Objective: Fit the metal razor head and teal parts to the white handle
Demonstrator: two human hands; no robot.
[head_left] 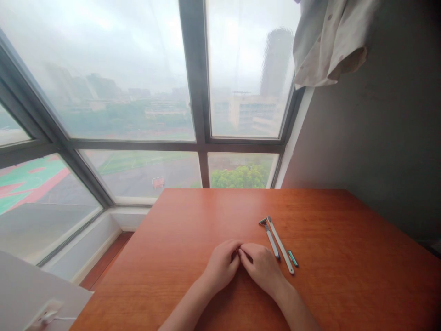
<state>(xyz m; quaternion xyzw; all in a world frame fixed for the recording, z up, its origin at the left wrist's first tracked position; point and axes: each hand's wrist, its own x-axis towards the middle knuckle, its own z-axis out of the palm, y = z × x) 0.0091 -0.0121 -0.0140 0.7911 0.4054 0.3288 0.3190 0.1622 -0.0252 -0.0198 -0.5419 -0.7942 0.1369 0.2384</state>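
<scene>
My left hand and my right hand meet over the table, with the fingertips of both touching. The fingers of each are curled and closed; whatever lies between the fingertips, if anything, is hidden. Just beyond my right hand lies a razor with a grey handle and a dark head. Beside it, on the right, rests a long, slim white stick-like handle, its far end close to the razor's head. A short green piece with dark ends sits to the right of the white handle's near end.
Large windows in grey frames rise behind the table. A pale cloth garment hangs at upper right, by the grey wall. A socket with a plug and white cable is low on the left, past the table's left edge.
</scene>
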